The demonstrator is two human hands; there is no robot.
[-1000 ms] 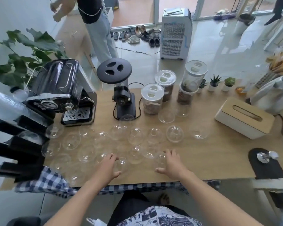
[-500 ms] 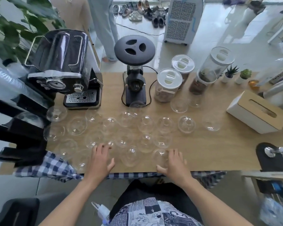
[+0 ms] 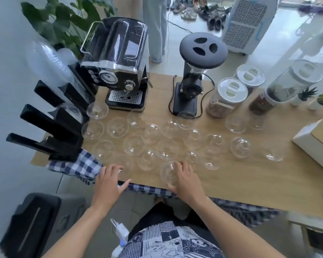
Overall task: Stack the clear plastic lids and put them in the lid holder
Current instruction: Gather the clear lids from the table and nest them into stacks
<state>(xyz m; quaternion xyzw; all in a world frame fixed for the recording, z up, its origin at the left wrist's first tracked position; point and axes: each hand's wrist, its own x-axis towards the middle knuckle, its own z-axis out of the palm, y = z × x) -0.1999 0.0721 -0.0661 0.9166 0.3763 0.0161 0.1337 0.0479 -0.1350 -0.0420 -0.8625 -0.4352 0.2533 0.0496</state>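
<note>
Currently the task stands at its opening stage: no stack has been formed, and roughly two dozen clear dome lids (image 3: 133, 147) lie singly across the wooden table (image 3: 250, 179), spread from the 9 o'clock edge to about 3 o'clock. The black lid holder (image 3: 50, 127) stands at the table's 9 o'clock side; one slot appears to contain a dome lid, though transparency makes this uncertain. The right hand (image 3: 185, 178) rests at 6 o'clock with fingers curled over the nearest dome lid (image 3: 169, 173), apparently gripping its far side. The left hand (image 3: 109, 180) lies at 7 o'clock, fingers spread flat and thumb extended, over the table edge beside the checked cloth (image 3: 78, 165); it may cover another lid, but this cannot be confirmed. An espresso machine (image 3: 117, 62), coffee grinder (image 3: 192, 81) and storage jars (image 3: 226, 97) occupy the 12 o'clock side, clear of the work. Remaining work, as judged: nest all lids into stacks and load them into the holder.
</note>
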